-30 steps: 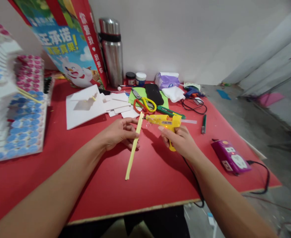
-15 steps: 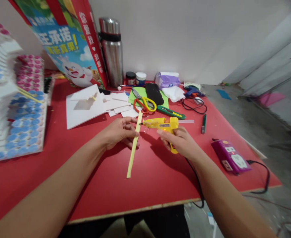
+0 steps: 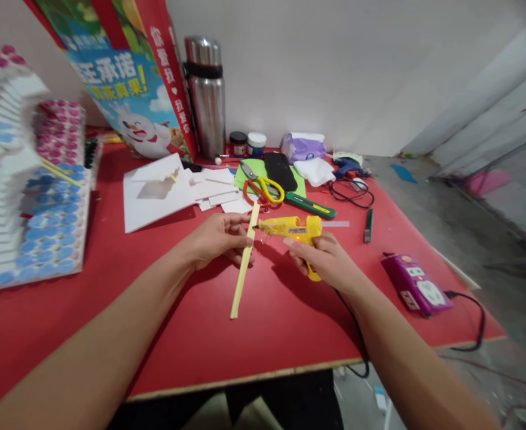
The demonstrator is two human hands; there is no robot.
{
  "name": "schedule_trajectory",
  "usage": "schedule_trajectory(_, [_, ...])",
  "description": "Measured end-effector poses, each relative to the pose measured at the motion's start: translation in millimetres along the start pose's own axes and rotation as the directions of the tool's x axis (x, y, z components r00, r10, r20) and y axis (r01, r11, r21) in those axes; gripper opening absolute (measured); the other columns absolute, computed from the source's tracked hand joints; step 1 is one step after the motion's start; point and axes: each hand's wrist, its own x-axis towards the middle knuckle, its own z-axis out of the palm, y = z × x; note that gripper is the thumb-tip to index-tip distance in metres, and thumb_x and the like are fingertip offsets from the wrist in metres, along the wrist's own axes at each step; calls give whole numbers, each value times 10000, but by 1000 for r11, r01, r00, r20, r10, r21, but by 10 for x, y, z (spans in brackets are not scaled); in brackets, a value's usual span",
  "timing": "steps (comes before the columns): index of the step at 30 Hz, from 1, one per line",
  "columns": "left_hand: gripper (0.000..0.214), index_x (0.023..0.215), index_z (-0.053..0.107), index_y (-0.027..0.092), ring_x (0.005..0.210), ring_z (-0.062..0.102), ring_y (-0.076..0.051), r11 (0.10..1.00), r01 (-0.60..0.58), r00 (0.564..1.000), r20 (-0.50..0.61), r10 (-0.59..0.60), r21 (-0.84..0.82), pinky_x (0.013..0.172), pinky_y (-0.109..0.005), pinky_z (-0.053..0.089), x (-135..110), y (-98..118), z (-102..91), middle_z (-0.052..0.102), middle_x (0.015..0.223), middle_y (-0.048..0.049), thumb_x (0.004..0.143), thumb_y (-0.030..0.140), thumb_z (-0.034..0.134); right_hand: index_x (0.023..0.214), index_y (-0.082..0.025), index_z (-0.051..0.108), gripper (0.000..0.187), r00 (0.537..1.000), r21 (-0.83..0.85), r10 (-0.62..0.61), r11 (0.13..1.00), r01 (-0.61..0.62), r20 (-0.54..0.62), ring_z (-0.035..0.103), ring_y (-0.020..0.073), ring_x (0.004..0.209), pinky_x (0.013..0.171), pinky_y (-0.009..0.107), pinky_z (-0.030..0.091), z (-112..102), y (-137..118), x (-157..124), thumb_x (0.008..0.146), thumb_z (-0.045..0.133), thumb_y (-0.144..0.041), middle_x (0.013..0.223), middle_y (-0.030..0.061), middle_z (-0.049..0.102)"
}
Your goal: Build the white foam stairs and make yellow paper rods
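Note:
My left hand (image 3: 220,239) is closed on a narrow pale yellow strip (image 3: 242,280), pinching its upper part between thumb and fingers. The strip slants down toward me over the red table. In my right hand (image 3: 323,257) is a yellow hot glue gun (image 3: 290,227), gripped by its handle, with a small orange light glowing on its body. Its nozzle points left and meets the strip near my left fingertips. A clear glue stick (image 3: 337,224) juts from the gun's rear, and a black cord runs down from the handle.
Scissors (image 3: 269,190), a green utility knife (image 3: 310,205) and white board pieces (image 3: 218,188) lie behind my hands. A purple power socket box (image 3: 418,283) sits at the right. At the left stands a white model (image 3: 50,251) with blue and pink rolls. A steel thermos (image 3: 208,101) is at the back.
The glue gun's nozzle has slid slightly down along the strip. Both hands keep their holds, and the camera view has shifted a little.

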Motion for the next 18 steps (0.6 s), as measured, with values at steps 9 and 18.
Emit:
schedule_trajectory(9, [722, 1467, 484, 116, 591, 749, -245, 999, -33, 999, 12, 33, -7, 531, -330, 624, -9, 4, 3, 667, 682, 11, 793, 61, 739, 583, -196, 527, 506, 999, -4, 30, 1000, -29, 33, 487, 112, 479, 496, 258, 371, -15, -99, -165, 915, 623, -566, 498, -21, 518])
schedule_trajectory(18, [694, 1424, 498, 119, 611, 756, -259, 999, -40, 999, 30, 40, -11, 523, -324, 618, -38, 13, 27, 637, 678, 25, 779, 62, 749, 530, -201, 482, 560, 999, -65, 13, 998, -16, -42, 457, 103, 461, 492, 259, 362, -52, -150, -112, 919, 600, -587, 462, -22, 474])
